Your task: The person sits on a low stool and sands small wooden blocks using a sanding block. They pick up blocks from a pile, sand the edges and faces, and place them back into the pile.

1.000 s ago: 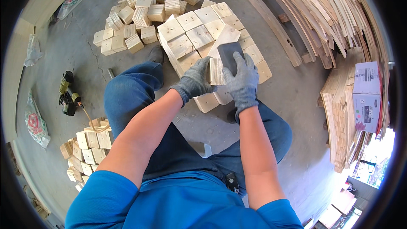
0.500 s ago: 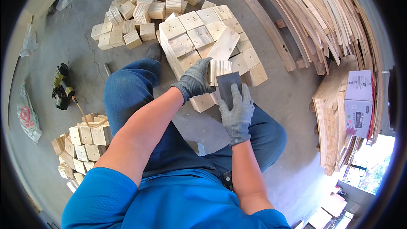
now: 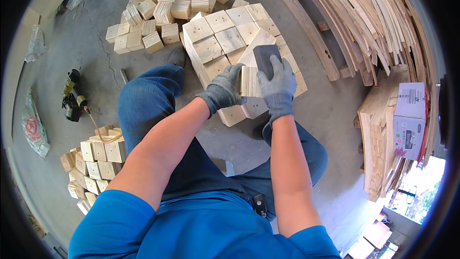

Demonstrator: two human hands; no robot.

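Note:
My left hand (image 3: pixel 225 86), in a grey knit glove, is closed on the left side of a small wooden block (image 3: pixel 249 82) with layered edges facing up. In my right hand (image 3: pixel 279 88), gloved alike, is a flat dark grey sanding block (image 3: pixel 265 57). It is held tilted up, just beyond the wooden block's upper right corner; whether they touch I cannot tell. Both hands are over the near edge of a stack of square wooden blocks (image 3: pixel 230 41), set close in rows between my knees. A loose wooden piece (image 3: pixel 256 43) lies slanted on that stack, partly behind the sanding block.
Loose wooden blocks (image 3: pixel 163 12) lie heaped beyond the stack. More blocks (image 3: pixel 98 163) are piled at my left, near a nail gun (image 3: pixel 73 96) with a hose. Long wooden strips (image 3: pixel 354 14) and a carton (image 3: pixel 409 120) on stacked wood line the right side.
My right hand has moved up and to the right with the sanding block, from the wooden block's near right corner to its far right one. The left hand has kept its grip.

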